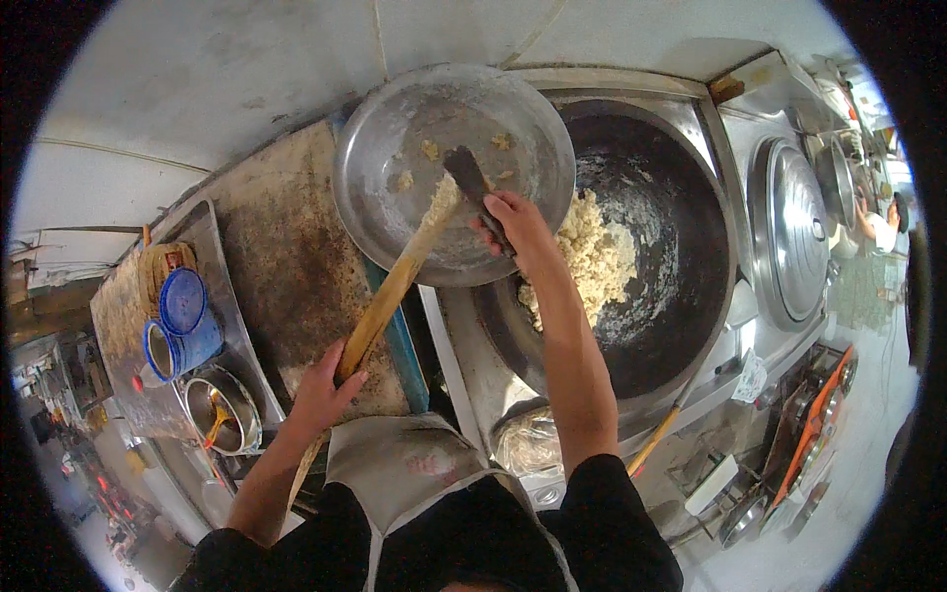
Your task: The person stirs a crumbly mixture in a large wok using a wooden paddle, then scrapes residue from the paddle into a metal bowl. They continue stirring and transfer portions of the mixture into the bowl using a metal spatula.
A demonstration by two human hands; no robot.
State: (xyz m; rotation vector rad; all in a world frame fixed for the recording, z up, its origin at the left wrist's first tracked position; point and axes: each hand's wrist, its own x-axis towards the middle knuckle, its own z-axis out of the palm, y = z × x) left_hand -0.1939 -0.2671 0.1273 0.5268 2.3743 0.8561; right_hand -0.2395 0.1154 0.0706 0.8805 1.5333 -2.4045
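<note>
My left hand point(325, 388) is shut around the lower part of a thick wooden stick point(399, 285), which slants up over a wide metal basin point(362, 185). Pale crumbly dough point(444, 198) coats the stick's upper end. In my right hand point(514, 220) is a dark, flat-ended scraper-like tool point(464, 172), right beside the coated end; whether they touch I cannot tell. Several small dough bits are stuck inside the basin. Its right edge overlaps a large dark wok point(688, 288), where a heap of crumbly dough point(595, 259) lies, partly hidden by my right forearm.
Left of the basin is a stained worktop point(288, 259). A metal tray point(237, 296) there carries blue-rimmed tubs point(196, 340) and a pot point(248, 411) with a yellow utensil. To the right are a round metal lid point(795, 229) and a distant person point(880, 229).
</note>
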